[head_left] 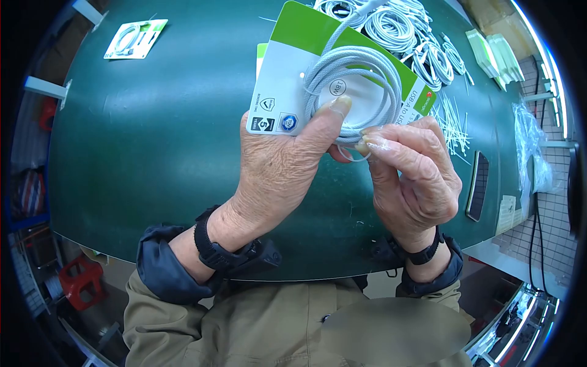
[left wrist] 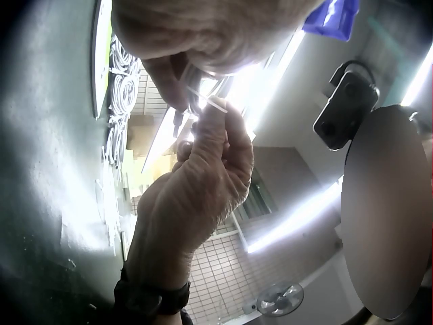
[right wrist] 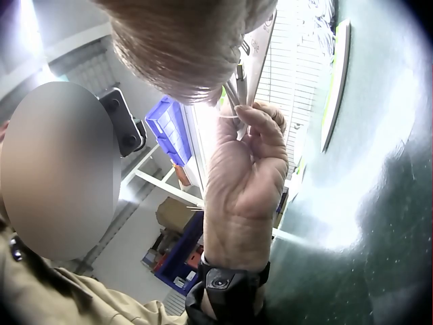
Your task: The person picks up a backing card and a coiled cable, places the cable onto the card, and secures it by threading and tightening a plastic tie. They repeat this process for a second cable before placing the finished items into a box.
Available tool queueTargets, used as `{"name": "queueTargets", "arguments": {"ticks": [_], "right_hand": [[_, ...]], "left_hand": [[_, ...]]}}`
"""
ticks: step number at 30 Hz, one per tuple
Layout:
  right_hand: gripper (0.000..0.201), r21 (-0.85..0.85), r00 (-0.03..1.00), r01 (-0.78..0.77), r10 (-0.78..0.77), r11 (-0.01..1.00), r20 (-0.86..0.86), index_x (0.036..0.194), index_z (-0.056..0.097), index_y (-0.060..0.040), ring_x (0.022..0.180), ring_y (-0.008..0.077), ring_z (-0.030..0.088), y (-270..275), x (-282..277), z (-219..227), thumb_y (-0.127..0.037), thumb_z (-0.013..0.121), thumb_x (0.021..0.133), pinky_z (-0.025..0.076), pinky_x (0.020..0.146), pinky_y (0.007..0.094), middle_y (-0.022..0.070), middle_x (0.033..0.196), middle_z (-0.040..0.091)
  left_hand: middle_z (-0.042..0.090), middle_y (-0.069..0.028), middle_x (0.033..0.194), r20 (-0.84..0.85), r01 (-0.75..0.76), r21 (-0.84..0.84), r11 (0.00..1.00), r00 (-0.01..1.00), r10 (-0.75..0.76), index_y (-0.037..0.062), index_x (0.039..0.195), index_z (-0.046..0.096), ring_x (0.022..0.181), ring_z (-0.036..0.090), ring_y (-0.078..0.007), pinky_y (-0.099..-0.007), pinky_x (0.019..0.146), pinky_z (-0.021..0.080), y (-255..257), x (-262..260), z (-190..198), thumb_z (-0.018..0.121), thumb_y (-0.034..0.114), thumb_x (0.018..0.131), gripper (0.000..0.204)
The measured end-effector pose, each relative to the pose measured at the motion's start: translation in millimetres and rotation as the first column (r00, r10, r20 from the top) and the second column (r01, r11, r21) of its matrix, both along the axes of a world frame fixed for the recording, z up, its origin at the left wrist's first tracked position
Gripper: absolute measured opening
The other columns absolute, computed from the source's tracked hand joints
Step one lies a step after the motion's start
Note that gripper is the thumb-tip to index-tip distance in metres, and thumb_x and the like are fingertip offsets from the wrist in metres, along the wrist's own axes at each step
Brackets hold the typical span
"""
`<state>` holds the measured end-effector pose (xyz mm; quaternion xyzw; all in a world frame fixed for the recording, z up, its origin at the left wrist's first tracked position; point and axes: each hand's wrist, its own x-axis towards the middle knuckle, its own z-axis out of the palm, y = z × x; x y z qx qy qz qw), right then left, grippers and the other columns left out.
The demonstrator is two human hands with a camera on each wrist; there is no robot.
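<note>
**Coiled cable held against its card above a green table**

A dark green table (head_left: 153, 140) fills the view; white tiled wall sits at 3 o'clock. The left hand (head_left: 275, 165) grips the backing card (head_left: 287, 67), thumb pressing the coiled white cable (head_left: 354, 79) onto it. The right hand (head_left: 416, 177) pinches a thin clear tie (head_left: 351, 153) at the coil's 6 o'clock. The card reads "18W" and "USB-A".

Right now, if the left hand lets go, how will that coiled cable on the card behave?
The coiled cable looks soft and braided, so probably floppy; its loops may spring apart once the left hand releases. The card seems thin and light, likely to bend.
</note>
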<state>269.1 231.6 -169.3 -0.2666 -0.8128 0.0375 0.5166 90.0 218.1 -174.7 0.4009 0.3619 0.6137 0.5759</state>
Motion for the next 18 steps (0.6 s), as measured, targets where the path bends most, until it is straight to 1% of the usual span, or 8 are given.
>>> {"name": "queueTargets", "arguments": {"ticks": [4, 9, 13, 16, 18], "right_hand": [[0.034, -0.003, 1.0, -0.003, 0.003, 1.0, 0.011, 0.108, 0.079, -0.0107, 0.072, 0.0182, 0.061, -0.6, -0.5, 0.1, 0.001, 0.087, 0.077, 0.05, 0.062, 0.0279, 0.0062, 0.095, 0.077], [0.041, 0.05, 0.999, -0.004, 0.002, 0.999, 0.039, 0.11, 0.079, -0.0106, 0.072, 0.0177, 0.061, 0.8, -0.7, -1.4, 0.004, 0.087, 0.073, 0.049, 0.062, 0.0278, 0.0054, 0.096, 0.077], [0.045, 0.067, 0.998, -0.002, -0.002, 0.998, 0.062, 0.112, 0.078, -0.0098, 0.072, 0.0176, 0.06, 0.4, -1.2, -0.5, 0.007, 0.085, 0.07, 0.049, 0.062, 0.0277, 0.0051, 0.095, 0.076], [0.041, 0.053, 0.998, 0.016, -0.019, 0.998, 0.056, 0.109, 0.077, -0.0085, 0.071, 0.0188, 0.062, 0.7, -1.5, -0.4, 0.009, 0.084, 0.072, 0.049, 0.061, 0.0285, 0.0059, 0.094, 0.076], [0.038, 0.034, 0.999, 0.033, -0.033, 0.999, 0.023, 0.107, 0.077, -0.0071, 0.072, 0.0203, 0.065, 1.4, -3.4, -1.1, 0.01, 0.083, 0.074, 0.051, 0.061, 0.0295, 0.0071, 0.093, 0.076]], "left_hand": [[0.072, -0.0102, 0.104, -0.012, 0.018, -0.015, 1.0, 1.0, -0.018, -0.0025, 0.123, 0.063, 0.078, 0.072, -0.0168, -0.0289, 0.063, 0.059, -0.8, -1.2, 1.4, 0.073, 0.01, 0.1, 0.028], [0.072, -0.0097, 0.106, -0.021, 0.023, -0.038, 0.999, 1.0, -0.024, -0.0025, 0.124, 0.063, 0.08, 0.07, -0.0152, -0.0285, 0.064, 0.058, -2.2, -1.6, 1.4, 0.073, 0.01, 0.1, 0.028], [0.071, -0.009, 0.105, -0.001, 0.036, -0.026, 0.999, 0.999, -0.036, -0.0022, 0.124, 0.063, 0.079, 0.07, -0.0147, -0.0285, 0.064, 0.058, -3.0, -1.3, 1.1, 0.073, 0.009, 0.1, 0.029], [0.071, -0.0091, 0.103, 0.012, 0.049, -0.018, 0.999, 0.999, -0.049, -0.0023, 0.124, 0.063, 0.079, 0.069, -0.0147, -0.0287, 0.064, 0.058, -3.2, -1.2, 0.7, 0.072, 0.008, 0.1, 0.028], [0.071, -0.009, 0.102, 0.039, 0.061, -0.011, 0.998, 0.997, -0.061, -0.0025, 0.124, 0.063, 0.078, 0.069, -0.0145, -0.0286, 0.064, 0.058, -4.4, -0.6, -3.9, 0.072, 0.007, 0.1, 0.028]]}}
